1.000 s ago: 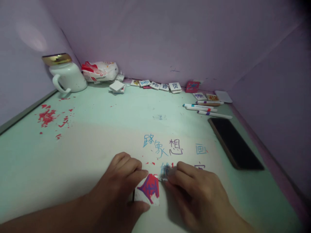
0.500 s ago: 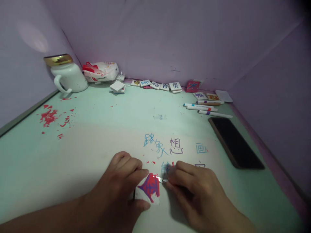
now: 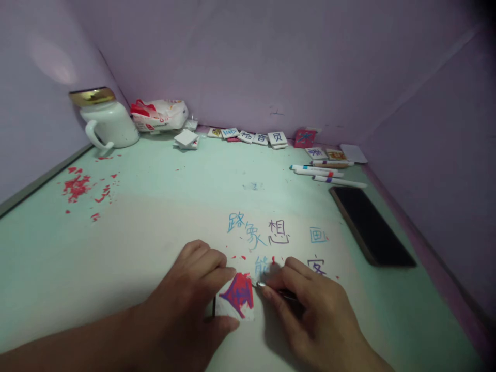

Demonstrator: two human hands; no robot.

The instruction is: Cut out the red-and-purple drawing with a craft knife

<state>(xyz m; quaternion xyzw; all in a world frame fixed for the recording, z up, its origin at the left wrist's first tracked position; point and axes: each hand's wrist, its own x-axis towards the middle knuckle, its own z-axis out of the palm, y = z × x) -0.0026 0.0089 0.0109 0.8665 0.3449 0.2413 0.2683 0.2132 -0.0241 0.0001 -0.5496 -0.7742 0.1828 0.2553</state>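
Note:
A small square white tile [image 3: 235, 297], partly covered in red with a purple character on it, lies flat near the table's front edge. My left hand [image 3: 196, 289] grips it from the left, thumb on the near edge and fingers on the far edge. My right hand [image 3: 310, 297] is closed on a slim shiny metal tool [image 3: 260, 284], whose tip meets the tile's right edge. Most of the tool is hidden by my fingers, so its kind cannot be made out. Small red flakes [image 3: 238, 257] lie just beyond the tile.
Blue and purple characters [image 3: 278, 231] are written on the tabletop. A phone [image 3: 372, 226] lies at the right, below several markers [image 3: 320, 172]. Along the back wall stand lettered tiles [image 3: 260, 138], a tissue pack [image 3: 160, 114] and a white mug [image 3: 110, 124]. Red scraps [image 3: 76, 187] are scattered at the left.
My right hand and the metal tool have shifted slightly, with the tool's tip turned at the tile's right edge. My left hand keeps its hold. The whole view has moved a little.

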